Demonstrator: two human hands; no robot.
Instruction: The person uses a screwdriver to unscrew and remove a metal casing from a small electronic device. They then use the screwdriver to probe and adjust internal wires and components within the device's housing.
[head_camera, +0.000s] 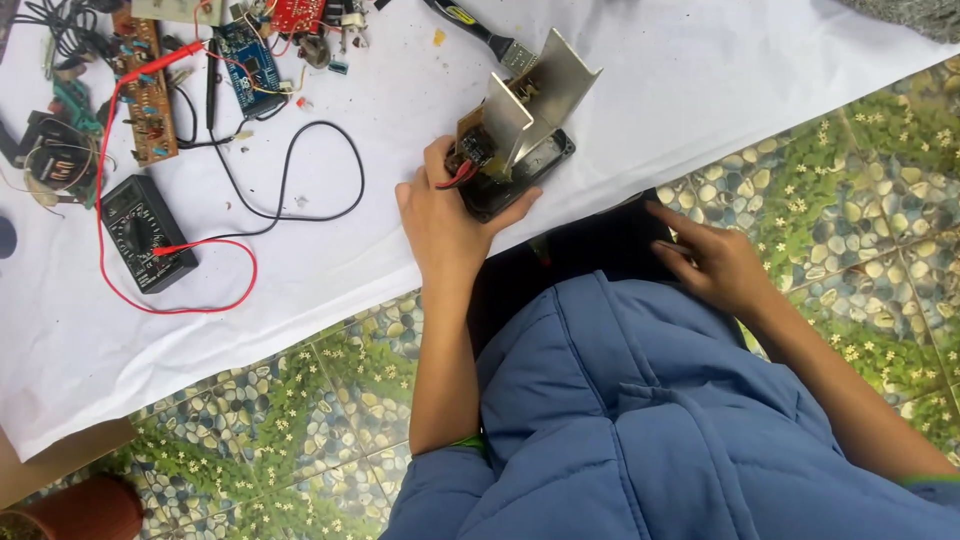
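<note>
Left hand (445, 225): wrapped around the near end of the electronic module (515, 150), thumb along its left edge, fingers under its right side; firm grasp, apparently to steady it on the cloth.
Electronic module: black tray-like base with a small circuit board and two angled metal plates (540, 100) standing up from it; red and black leads (458, 175) leave at the thumb. It rests on the near edge of the white cloth (650, 70), just beyond the person's lap.
Left arm pose: forearm runs straight away from the body, wrist slightly bent inward.
Right hand (710, 262): holds nothing; fingers extended and loosely spread, tips on a dark item (600, 240) in the lap; what that item is cannot be told.
Right arm pose: forearm comes in from the near right, palm down.
Multimeter (145, 232): far left on the cloth, red lead (200, 300) looped around it, well apart from both hands.
Circuit boards (150, 90): clustered at the far left, with loose parts and a black cable (300, 200).
Tool handle (480, 30): lies just beyond the module, untouched.
Floor (850, 200): pebble-patterned tiles.
Clothing: blue padded jacket (640, 420).
</note>
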